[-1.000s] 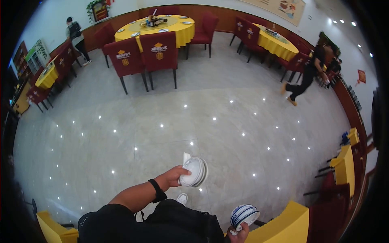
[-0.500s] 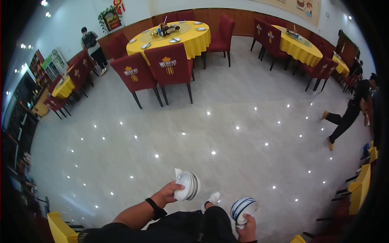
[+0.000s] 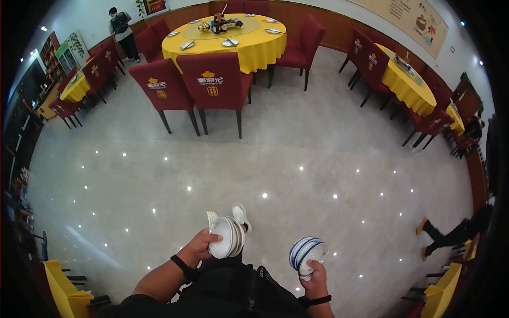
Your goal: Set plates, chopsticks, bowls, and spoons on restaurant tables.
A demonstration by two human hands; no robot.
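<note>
My left hand (image 3: 201, 244) is closed on a stack of small white dishes (image 3: 229, 238), tilted on edge with the thumb across the front one. White pieces that look like soup spoons (image 3: 211, 217) stick up behind this stack. To the right, my right hand (image 3: 317, 280) grips a stack of blue-rimmed white bowls (image 3: 306, 254), its thumb over the near rim. Something pale shows under those fingers, too small to name. Both stacks are held apart, above the floor.
Ahead stands a round table (image 3: 222, 50) with a yellow cloth, place settings and red chairs (image 3: 214, 79). Another yellow-clothed table (image 3: 405, 79) is at right. One person (image 3: 123, 34) stands far left; another person's legs (image 3: 450, 233) show at right. Yellow-covered furniture flanks me.
The view has moved forward, and the round table looks nearer. Both hands still hold their stacks and sit further left in view. The person at right appears lower in the picture.
</note>
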